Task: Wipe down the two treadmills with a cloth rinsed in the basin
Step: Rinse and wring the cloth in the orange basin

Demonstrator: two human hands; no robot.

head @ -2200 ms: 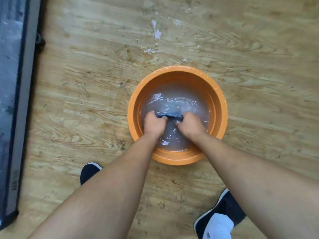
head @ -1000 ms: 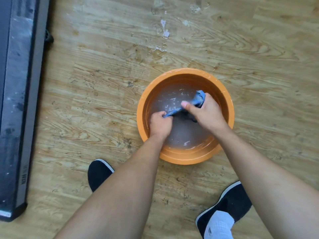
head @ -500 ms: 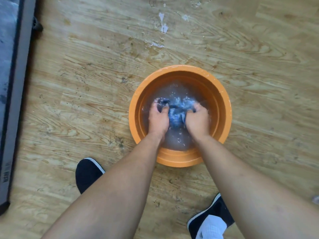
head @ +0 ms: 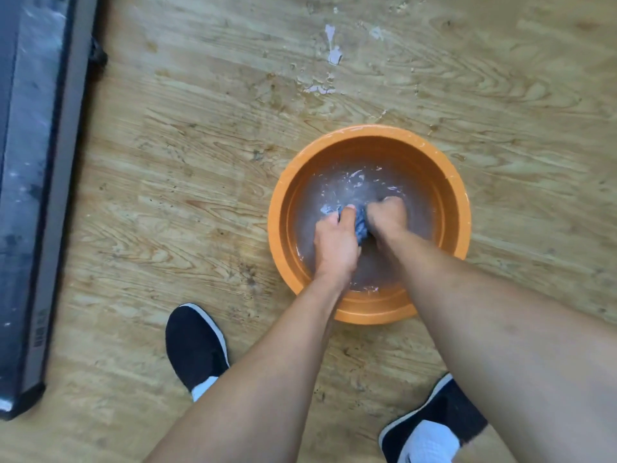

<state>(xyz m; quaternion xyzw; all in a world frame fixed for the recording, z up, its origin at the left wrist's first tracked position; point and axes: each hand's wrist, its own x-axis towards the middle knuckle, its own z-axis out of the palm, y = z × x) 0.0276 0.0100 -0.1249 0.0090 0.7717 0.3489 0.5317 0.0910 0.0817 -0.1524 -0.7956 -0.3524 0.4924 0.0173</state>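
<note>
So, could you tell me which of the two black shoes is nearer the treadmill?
The left shoe, between treadmill and basin; the right shoe lies farther right, at the bottom edge.

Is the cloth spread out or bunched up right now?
Bunched: the cloth sits wadded between left hand and right hand, in the basin.

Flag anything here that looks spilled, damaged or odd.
The wooden floor has pale flaked patches beyond the orange basin; whether worn finish or splashes, I cannot tell. The treadmill looks speckled with dust.
</note>
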